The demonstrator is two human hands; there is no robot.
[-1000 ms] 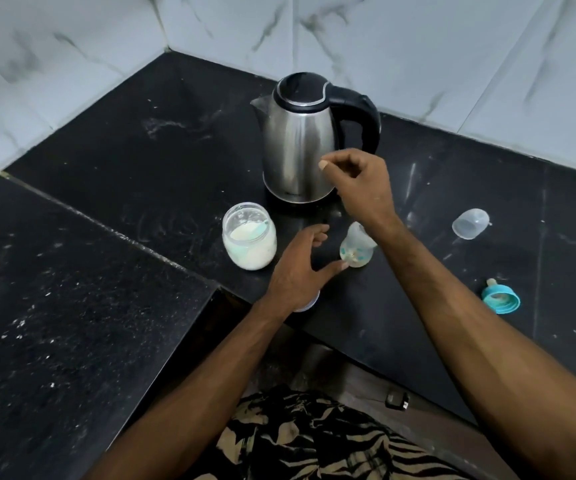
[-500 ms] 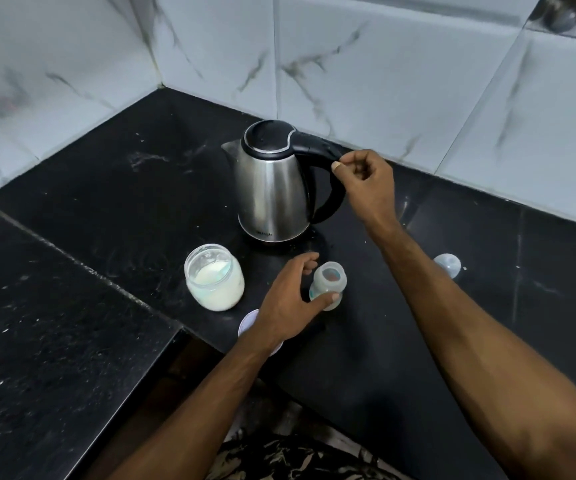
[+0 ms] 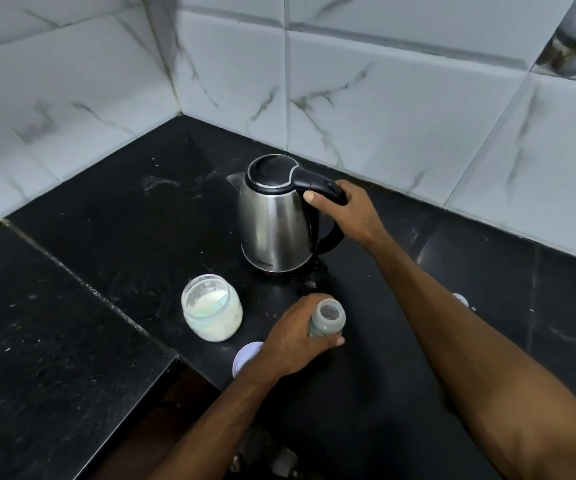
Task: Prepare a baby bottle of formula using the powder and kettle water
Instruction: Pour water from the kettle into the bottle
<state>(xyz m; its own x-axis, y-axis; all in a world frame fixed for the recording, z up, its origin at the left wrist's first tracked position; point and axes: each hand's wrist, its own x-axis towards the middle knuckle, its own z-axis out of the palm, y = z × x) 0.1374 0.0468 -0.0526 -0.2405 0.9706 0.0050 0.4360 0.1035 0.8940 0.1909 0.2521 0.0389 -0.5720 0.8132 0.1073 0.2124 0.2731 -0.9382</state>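
right hand [image 3: 348, 213] is wrapping around the kettle [image 3: 276, 216] handle at centre frame, fingers closed on the black grip, thumb lying along its inner side. kettle is sitting upright on the counter [image 3: 106, 220], lid shut, spout pointing toward the upper left; not yet tilting. left hand [image 3: 293, 337] is closing around the bottle [image 3: 328, 318] just below the kettle, thumb and fingers pinching its body. judgement: this grip is steadying the bottle so it is not tipping when water is being poured, and the bottle is standing near the kettle to keep the pour short.

bottle mouth is open and facing up; contents cannot be told from this angle. jar [image 3: 212, 308], left of the bottle, is standing uncapped and holding pale powder, roughly half full. lid [image 3: 245, 358] is lying flat on the counter, partly hidden under the left wrist. kettle water level is not showing.
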